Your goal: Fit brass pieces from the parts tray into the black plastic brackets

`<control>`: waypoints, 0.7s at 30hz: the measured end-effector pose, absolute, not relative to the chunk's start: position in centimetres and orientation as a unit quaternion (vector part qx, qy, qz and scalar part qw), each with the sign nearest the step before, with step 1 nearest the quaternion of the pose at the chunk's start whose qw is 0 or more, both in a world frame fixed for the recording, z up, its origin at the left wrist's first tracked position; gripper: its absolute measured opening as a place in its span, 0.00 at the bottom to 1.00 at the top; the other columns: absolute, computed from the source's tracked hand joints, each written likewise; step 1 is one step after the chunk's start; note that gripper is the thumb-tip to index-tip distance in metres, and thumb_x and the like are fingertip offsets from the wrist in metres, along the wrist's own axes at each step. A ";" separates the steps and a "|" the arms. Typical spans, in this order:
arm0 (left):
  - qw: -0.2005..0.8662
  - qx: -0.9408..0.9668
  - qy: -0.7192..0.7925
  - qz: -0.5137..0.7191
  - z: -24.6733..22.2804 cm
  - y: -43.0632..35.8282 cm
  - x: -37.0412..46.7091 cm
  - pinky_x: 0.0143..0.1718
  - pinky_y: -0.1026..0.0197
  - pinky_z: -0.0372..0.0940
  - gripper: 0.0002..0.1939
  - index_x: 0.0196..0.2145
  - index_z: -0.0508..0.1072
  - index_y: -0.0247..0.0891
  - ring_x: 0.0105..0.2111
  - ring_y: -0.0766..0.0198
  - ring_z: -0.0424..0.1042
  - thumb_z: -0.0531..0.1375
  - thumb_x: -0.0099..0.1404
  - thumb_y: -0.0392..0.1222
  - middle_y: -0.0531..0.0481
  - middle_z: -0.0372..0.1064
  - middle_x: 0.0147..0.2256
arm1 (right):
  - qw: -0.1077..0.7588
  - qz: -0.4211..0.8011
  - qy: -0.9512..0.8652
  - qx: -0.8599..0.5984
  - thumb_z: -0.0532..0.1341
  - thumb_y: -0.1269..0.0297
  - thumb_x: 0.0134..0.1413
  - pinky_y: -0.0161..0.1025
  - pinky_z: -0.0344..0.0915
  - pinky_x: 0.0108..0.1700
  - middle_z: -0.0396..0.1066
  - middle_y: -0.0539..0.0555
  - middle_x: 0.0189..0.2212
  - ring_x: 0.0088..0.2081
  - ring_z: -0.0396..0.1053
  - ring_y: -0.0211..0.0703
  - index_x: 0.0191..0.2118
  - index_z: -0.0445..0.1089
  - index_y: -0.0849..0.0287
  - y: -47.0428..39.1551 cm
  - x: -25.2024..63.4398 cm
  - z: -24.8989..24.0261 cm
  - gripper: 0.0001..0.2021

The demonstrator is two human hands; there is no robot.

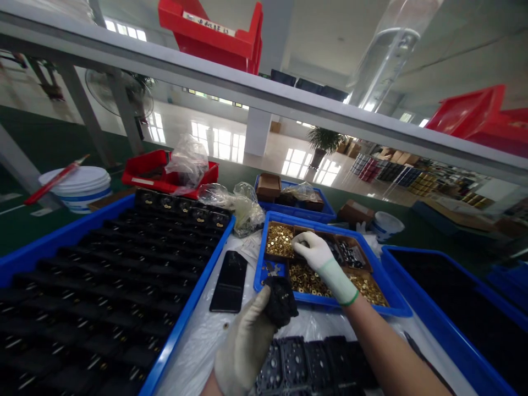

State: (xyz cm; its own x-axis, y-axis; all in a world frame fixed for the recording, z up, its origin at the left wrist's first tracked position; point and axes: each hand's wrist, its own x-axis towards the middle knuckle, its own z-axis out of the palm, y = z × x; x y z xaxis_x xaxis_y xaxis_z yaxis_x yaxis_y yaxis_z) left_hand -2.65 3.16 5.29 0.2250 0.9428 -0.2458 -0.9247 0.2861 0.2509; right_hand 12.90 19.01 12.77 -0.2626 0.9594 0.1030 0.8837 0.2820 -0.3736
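Observation:
My left hand (247, 341), in a pale glove, grips a black plastic part (281, 301) near the front of a blue tray (406, 308). The tray holds small boxes of hardware. My right hand (315, 253), in a white glove with a green cuff edge, reaches over it, fingers curled beside the brass pieces (279, 241) at its back left; what its fingertips hold, if anything, is hidden. Brass nuts (307, 279) fill a compartment below that hand, with dark screws (350, 254) to the right. Several black housings (317, 366) lie in front of the tray.
A large blue tray (193, 297) with rows of black parts fills the left. Beside it lies a black phone (229, 281). Another blue tray (454, 313) stands at right. Red bins (154, 170), plastic bags (243, 206) and a white bucket (80, 187) are behind. A shelf (289, 102) crosses overhead.

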 end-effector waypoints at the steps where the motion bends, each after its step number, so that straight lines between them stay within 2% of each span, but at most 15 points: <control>1: 0.780 0.011 0.183 0.598 5.9 3.3 -2.7 0.45 0.58 0.75 0.11 0.45 0.88 0.36 0.43 0.55 0.84 0.72 0.74 0.47 0.43 0.89 0.45 | 0.174 0.131 -0.787 -0.577 0.61 0.69 0.70 0.42 0.72 0.52 0.81 0.55 0.44 0.47 0.79 0.47 0.42 0.81 0.58 17.7 13.2 13.1 0.09; 5: 0.776 -0.015 0.189 0.602 7.2 3.5 -2.8 0.39 0.62 0.75 0.08 0.40 0.88 0.36 0.37 0.60 0.84 0.71 0.75 0.43 0.47 0.89 0.39 | 0.278 0.174 -0.811 -0.484 0.63 0.70 0.67 0.43 0.70 0.49 0.78 0.51 0.39 0.44 0.77 0.46 0.37 0.78 0.54 11.7 13.6 13.9 0.08; 8: 0.782 0.000 0.198 0.590 7.0 3.3 -2.9 0.47 0.62 0.77 0.09 0.42 0.88 0.38 0.40 0.61 0.85 0.73 0.73 0.47 0.49 0.90 0.41 | 0.342 0.168 -0.833 -0.401 0.67 0.74 0.63 0.45 0.65 0.47 0.76 0.49 0.36 0.43 0.74 0.47 0.35 0.78 0.53 8.1 13.2 14.0 0.08; 10: 0.785 0.024 0.210 0.583 6.7 3.2 -2.9 0.59 0.58 0.76 0.12 0.42 0.88 0.40 0.47 0.56 0.86 0.76 0.69 0.51 0.49 0.90 0.43 | 0.339 0.143 -0.845 -0.388 0.69 0.77 0.62 0.45 0.61 0.46 0.76 0.49 0.35 0.43 0.73 0.47 0.35 0.78 0.53 6.6 12.7 14.0 0.10; 13: 0.795 0.074 0.196 0.569 6.3 3.2 -3.0 0.71 0.45 0.69 0.21 0.42 0.88 0.40 0.60 0.44 0.81 0.81 0.60 0.57 0.45 0.89 0.46 | 0.330 0.115 -0.858 -0.377 0.71 0.78 0.62 0.46 0.58 0.46 0.75 0.49 0.35 0.43 0.71 0.48 0.36 0.77 0.53 5.7 12.1 13.7 0.11; 16: 0.799 0.105 0.194 0.559 6.3 3.3 -3.0 0.75 0.38 0.65 0.26 0.44 0.88 0.41 0.67 0.36 0.75 0.82 0.56 0.60 0.42 0.88 0.51 | 0.327 0.108 -0.862 -0.371 0.70 0.76 0.64 0.48 0.57 0.46 0.74 0.50 0.36 0.44 0.71 0.50 0.37 0.77 0.53 5.5 11.8 13.3 0.09; 21: 0.805 0.113 0.220 0.539 5.9 3.2 -3.1 0.76 0.36 0.63 0.30 0.42 0.87 0.39 0.70 0.31 0.72 0.83 0.51 0.63 0.40 0.86 0.55 | 0.315 0.114 -0.863 -0.378 0.70 0.77 0.64 0.48 0.56 0.47 0.72 0.50 0.37 0.45 0.69 0.50 0.38 0.77 0.53 5.4 11.7 12.6 0.09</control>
